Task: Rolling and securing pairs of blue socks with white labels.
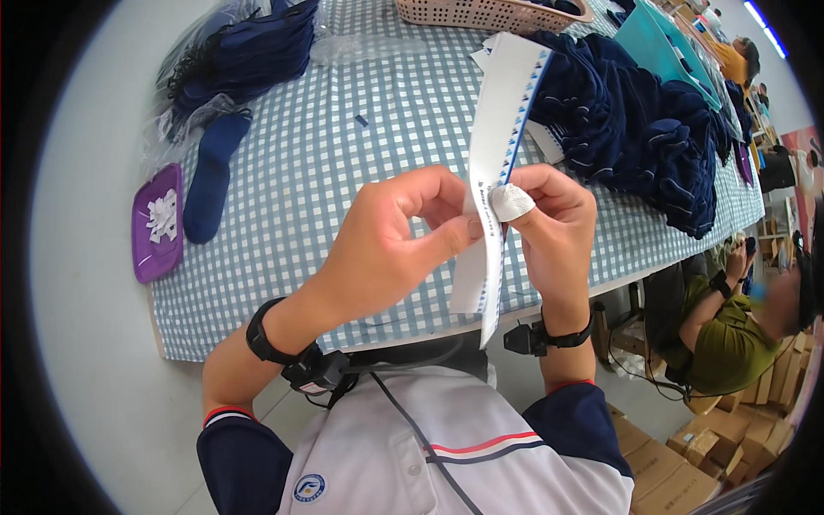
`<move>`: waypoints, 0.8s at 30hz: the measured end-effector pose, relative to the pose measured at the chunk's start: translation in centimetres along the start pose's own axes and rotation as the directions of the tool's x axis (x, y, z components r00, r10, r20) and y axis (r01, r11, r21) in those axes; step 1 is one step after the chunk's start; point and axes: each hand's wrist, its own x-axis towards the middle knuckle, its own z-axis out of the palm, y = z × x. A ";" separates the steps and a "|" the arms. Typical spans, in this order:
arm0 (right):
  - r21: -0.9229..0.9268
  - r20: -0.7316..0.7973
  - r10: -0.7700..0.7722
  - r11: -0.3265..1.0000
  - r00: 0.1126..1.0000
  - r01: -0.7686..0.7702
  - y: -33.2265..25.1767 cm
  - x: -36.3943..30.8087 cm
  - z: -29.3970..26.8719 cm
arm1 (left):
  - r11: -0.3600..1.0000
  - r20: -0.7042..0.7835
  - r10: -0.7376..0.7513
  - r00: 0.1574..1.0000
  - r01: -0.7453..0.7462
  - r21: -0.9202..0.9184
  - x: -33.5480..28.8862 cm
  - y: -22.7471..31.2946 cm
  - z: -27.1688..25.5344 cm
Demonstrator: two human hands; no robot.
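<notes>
In front of my chest, above the table's near side, both hands hold a folded white card label (508, 90) with a blue patterned edge. My left hand (386, 236) pinches its left side between thumb and fingers. From the other side my right hand (556, 225) grips it at the same height. A white wrapping (512, 203) covers my right thumb tip. The label stands nearly upright, its lower end split into separate flaps. Beyond my right hand lies a heap of navy socks (631, 129), with more white cards (546, 140) partly under it.
A checked cloth (300, 172) covers the table. On the left lie a single navy sock (216, 176), a purple tray (154, 264) of white scraps and bagged socks (249, 69). A beige basket (481, 14) and teal bin (657, 47) stand far off. A co-worker (730, 343) sits at right.
</notes>
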 end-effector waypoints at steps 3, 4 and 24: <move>-0.017 -0.058 0.053 0.998 0.997 -0.054 0.3 -0.1 -0.9 | 0.988 -0.142 0.119 0.983 -0.102 0.117 1.4 -0.9 0.6; -0.032 -0.084 0.093 0.995 0.992 -0.096 0.5 -0.1 -1.3 | 0.988 -0.137 0.118 0.984 -0.103 0.113 2.2 -1.2 0.4; -0.958 0.272 0.339 0.188 0.901 0.218 -0.8 -5.6 -5.4 | 0.795 0.222 -0.158 0.962 -0.009 0.606 3.7 -2.7 -6.1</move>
